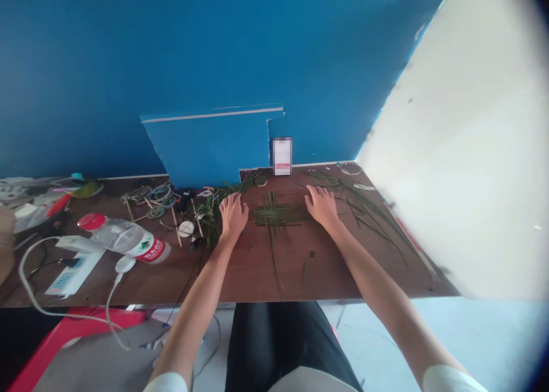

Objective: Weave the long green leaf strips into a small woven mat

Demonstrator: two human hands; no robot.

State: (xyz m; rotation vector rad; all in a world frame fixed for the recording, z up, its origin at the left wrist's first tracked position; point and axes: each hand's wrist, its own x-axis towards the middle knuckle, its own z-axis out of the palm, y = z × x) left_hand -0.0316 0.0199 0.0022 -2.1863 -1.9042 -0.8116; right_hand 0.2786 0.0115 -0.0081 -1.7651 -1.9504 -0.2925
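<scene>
A small mat of woven green leaf strips (274, 214) lies on the brown table (257, 272) between my hands. My left hand (233, 214) rests at the mat's left edge, fingers curled down onto the table beside a bundle of loose strips (210, 212). On the mat's right edge lies my right hand (321, 205), fingers stretched forward and flat, touching the ends of the strips. More long green strips (364, 209) are scattered to the right of that hand.
A lying plastic water bottle (124, 239) with a red cap, a white power strip (72, 266) with cables, and several small woven rings on sticks (156, 200) fill the left side. A blue board (210, 146) and a small card (282, 156) lean against the blue wall.
</scene>
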